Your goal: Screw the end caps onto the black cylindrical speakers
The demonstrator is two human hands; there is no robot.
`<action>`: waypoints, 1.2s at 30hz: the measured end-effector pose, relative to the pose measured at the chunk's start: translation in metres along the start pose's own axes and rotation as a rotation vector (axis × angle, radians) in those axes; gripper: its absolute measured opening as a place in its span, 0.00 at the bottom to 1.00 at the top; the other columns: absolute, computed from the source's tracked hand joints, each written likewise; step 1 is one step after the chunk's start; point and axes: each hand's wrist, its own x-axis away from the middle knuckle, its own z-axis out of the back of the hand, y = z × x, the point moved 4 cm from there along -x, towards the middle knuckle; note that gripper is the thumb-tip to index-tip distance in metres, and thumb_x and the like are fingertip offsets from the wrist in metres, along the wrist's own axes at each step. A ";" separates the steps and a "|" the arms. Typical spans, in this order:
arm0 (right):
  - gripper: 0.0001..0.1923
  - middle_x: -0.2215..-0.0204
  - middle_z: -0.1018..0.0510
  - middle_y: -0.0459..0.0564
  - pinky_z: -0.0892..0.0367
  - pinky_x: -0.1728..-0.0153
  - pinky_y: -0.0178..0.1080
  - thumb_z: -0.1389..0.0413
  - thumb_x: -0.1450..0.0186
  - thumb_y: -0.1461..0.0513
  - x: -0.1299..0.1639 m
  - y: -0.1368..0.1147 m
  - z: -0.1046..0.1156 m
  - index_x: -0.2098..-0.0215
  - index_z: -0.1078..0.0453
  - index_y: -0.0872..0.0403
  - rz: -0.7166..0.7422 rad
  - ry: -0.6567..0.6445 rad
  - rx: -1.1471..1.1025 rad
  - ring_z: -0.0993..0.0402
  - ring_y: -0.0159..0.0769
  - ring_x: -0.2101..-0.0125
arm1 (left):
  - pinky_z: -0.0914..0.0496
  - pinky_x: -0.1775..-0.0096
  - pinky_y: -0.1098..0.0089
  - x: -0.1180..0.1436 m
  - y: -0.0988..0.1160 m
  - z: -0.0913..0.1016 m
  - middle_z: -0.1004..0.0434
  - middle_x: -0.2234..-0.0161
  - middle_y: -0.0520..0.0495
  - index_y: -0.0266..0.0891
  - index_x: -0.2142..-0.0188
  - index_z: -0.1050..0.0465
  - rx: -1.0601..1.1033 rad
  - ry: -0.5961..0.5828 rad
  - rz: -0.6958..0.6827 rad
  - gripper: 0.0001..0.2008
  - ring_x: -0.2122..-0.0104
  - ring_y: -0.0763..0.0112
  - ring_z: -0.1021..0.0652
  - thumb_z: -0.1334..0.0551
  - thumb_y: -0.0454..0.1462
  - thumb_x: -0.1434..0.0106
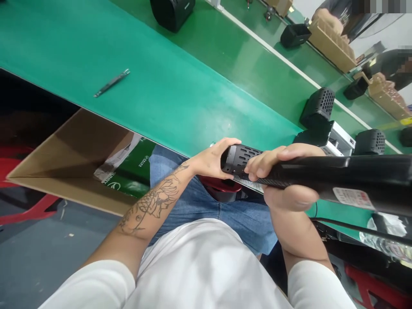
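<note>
I hold a long black device [337,174] lengthwise over my lap, near the front edge of the green table [167,86]. Its left end is a slotted black grille [240,156]; a white label [352,197] sits on its underside toward the right. My left hand [214,159] cups the slotted end from the left, thumb on top. My right hand [283,180] wraps around the body just right of the grille, fingers curled over the top. A thin black cord [354,227] trails from the device to the right.
An open cardboard box [71,167] with green packets stands on the floor at left. A metal tool [112,82] lies on the table. Black perforated units [318,107] and a white box stand at right. Cardboard trays and other people sit beyond the white-edged belt. Red stools stand below.
</note>
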 end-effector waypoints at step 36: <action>0.15 0.81 0.32 0.41 0.29 0.78 0.45 0.44 0.30 0.45 0.063 -0.070 0.152 0.61 0.26 0.45 0.360 1.079 0.405 0.33 0.40 0.82 | 0.26 0.35 0.44 0.010 0.007 -0.002 0.29 0.35 0.28 0.43 0.27 0.47 -0.097 0.117 -0.281 0.52 0.34 0.44 0.25 0.21 0.44 0.43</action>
